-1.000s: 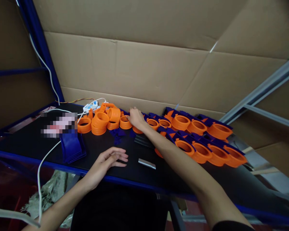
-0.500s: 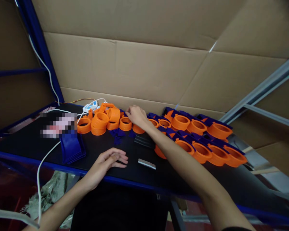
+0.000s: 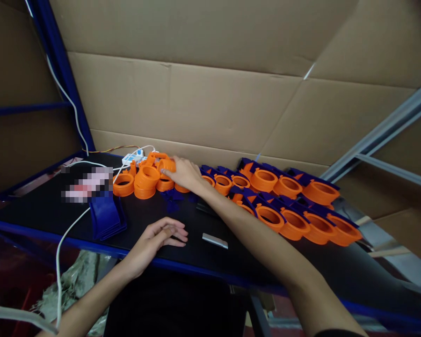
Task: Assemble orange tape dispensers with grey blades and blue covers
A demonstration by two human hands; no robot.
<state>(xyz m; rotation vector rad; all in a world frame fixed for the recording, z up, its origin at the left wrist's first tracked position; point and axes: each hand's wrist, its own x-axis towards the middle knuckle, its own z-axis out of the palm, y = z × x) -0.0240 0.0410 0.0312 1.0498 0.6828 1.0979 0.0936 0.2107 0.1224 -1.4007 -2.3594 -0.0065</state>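
My right hand (image 3: 184, 174) reaches to the back of the black table, its fingers and thumb closed round an upper orange plastic ring part (image 3: 167, 164) in a heap. Below and left of it stand more orange ring parts (image 3: 147, 177), some stacked. My left hand (image 3: 164, 234) rests at the table's front with loosely curved fingers apart, holding nothing. A small flat metal strip (image 3: 214, 240) lies right of it. Small dark-blue pieces (image 3: 171, 199) are scattered behind it, and a black strip-like item is partly hidden by my right forearm.
Rows of orange rings joined to blue parts (image 3: 294, 222) fill the right side. Curved blue plates (image 3: 107, 217) are stacked at the left, near a white cable (image 3: 63, 238) and a power strip (image 3: 132, 157). A cardboard wall (image 3: 210, 103) closes off the back.
My right hand has moved left from among the rings at the middle to the upper ring on the heap and closed on it. My left hand stays in place.
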